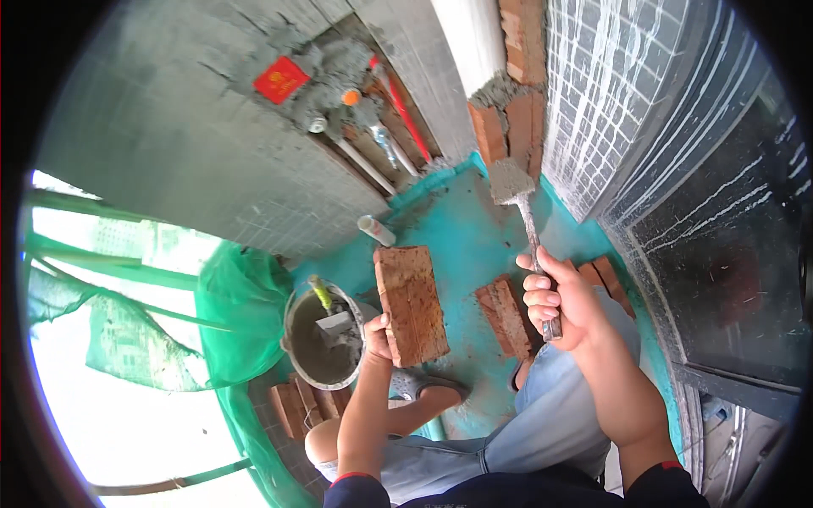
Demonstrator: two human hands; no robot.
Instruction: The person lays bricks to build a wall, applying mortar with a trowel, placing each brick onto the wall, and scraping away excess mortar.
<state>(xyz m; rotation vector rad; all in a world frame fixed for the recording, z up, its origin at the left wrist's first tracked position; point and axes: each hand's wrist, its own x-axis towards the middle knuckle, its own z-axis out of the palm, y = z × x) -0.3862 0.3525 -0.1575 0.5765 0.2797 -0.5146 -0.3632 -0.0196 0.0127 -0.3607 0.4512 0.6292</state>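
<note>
My left hand [378, 337] is closed round the near left edge of a reddish brick [412, 305], held tilted above the floor. In my right hand [566, 300] is the handle of a trowel [530, 227]. A lump of grey mortar [511, 179] sits on its blade, which is at the foot of a brick column [523, 127] in the far corner. Mortar also shows between that column's bricks. Left of the held brick stands a bucket [289, 343] with grey mix and a second trowel [321, 292] with a yellow-green handle.
A white pipe [468, 38] runs down beside the column. More pipes, one of them red [405, 110], lie in a wall recess. A short pipe stub [377, 230] rises from the teal floor [461, 220]. Loose bricks [506, 315] lie near my legs; green netting [241, 313] hangs left.
</note>
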